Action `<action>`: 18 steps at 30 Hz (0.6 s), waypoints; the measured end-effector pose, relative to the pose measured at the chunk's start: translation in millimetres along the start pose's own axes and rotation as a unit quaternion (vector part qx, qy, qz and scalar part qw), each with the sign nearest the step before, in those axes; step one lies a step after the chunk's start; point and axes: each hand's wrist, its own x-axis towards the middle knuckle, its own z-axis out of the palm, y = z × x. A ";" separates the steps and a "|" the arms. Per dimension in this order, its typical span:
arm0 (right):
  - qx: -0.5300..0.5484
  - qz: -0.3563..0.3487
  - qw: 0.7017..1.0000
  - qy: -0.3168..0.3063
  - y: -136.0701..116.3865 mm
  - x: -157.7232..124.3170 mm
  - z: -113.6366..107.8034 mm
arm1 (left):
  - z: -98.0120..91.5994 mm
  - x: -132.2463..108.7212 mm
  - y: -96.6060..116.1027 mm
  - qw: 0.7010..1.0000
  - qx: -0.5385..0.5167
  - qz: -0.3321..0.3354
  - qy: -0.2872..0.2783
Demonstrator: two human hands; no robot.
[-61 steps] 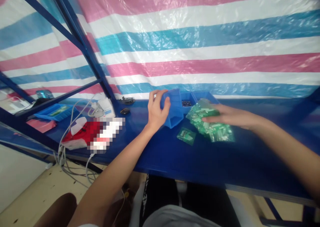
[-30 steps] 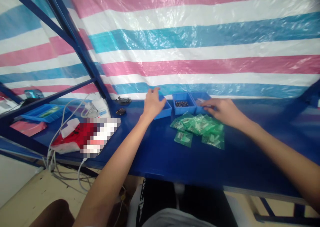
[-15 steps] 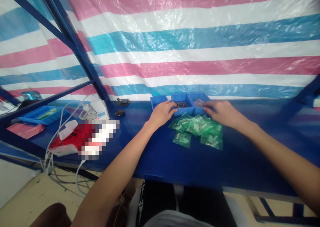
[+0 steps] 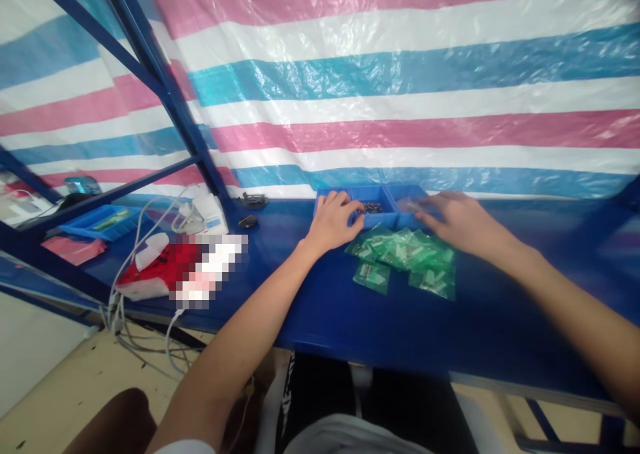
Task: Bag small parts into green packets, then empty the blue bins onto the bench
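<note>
Three blue bins stand side by side at the back of the blue table. My left hand (image 4: 336,219) reaches over the left bin (image 4: 325,193) and the edge of the middle bin (image 4: 384,221), its fingers bent; whether it holds anything is too small to tell. Small dark parts (image 4: 373,208) lie in the middle bin. At the right bin (image 4: 407,191), my right hand (image 4: 457,222) pinches something clear and blurred, perhaps a small bag (image 4: 411,205). Several green bags (image 4: 413,251) with pale pieces inside lie in front of the bins.
To the left lie a red and white item (image 4: 160,267), a white box (image 4: 213,215), loose cables and a small black object (image 4: 248,222). Farther left are a blue tray (image 4: 103,223) and pink bags (image 4: 75,249). Blue frame posts and striped sheeting rise behind.
The whole view has shifted slightly. My left hand has moved a little left over the bins, and my right hand has moved slightly right, away from the right bin.
</note>
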 end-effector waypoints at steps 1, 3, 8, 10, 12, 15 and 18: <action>0.005 0.010 1.000 -0.012 -5.4 -1.0 -4.0 | -2.5 -0.3 3.4 1.000 -0.006 0.007 0.001; 0.030 0.033 0.996 -0.081 -16.6 -3.3 -12.3 | -7.6 -1.3 11.9 0.998 -0.047 0.030 -0.031; 0.120 0.041 0.966 -0.227 -30.7 -7.3 -21.6 | -7.7 -7.4 36.8 0.955 -0.199 0.097 -0.197; 0.140 0.044 0.961 -0.233 -28.7 -6.8 -20.0 | -3.5 -10.6 42.4 0.948 -0.206 0.085 -0.228; 0.156 0.049 0.961 -0.221 -24.7 -5.8 -17.2 | 0.1 -13.0 43.6 0.947 -0.201 0.060 -0.243; 0.189 0.060 0.963 -0.181 -19.0 -4.8 -12.6 | 2.2 -13.5 39.2 0.951 -0.190 0.031 -0.242; 0.220 0.072 0.963 -0.140 -16.3 -4.9 -9.0 | -0.2 -11.2 33.1 0.953 -0.174 0.035 -0.247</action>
